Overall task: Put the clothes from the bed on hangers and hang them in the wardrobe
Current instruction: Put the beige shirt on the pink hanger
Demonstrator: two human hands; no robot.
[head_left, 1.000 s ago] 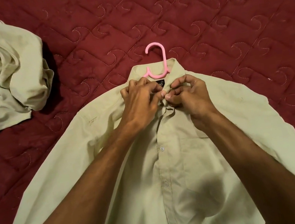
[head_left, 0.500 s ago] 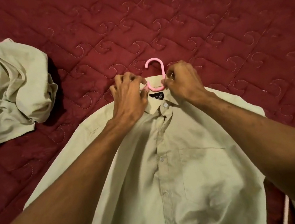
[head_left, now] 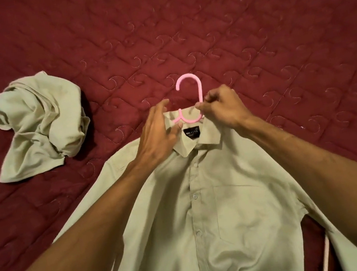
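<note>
While the shirt point(head_left: 220, 199) lies front-up on the bed point(head_left: 249, 27), its collar is being set round the pink hanger point(head_left: 187, 80).
On the collar the left grip point(head_left: 160, 133) rests slack-fingered; the right grip point(head_left: 223, 108) pinches the collar edge just beside the hanger's stem, with the hook poking out beyond both. Lifted by the hook, the shirt could slip off one shoulder if the hanger sits askew inside, which the cloth hides. A crumpled garment point(head_left: 44, 125) lies well outside the left grip.
</note>
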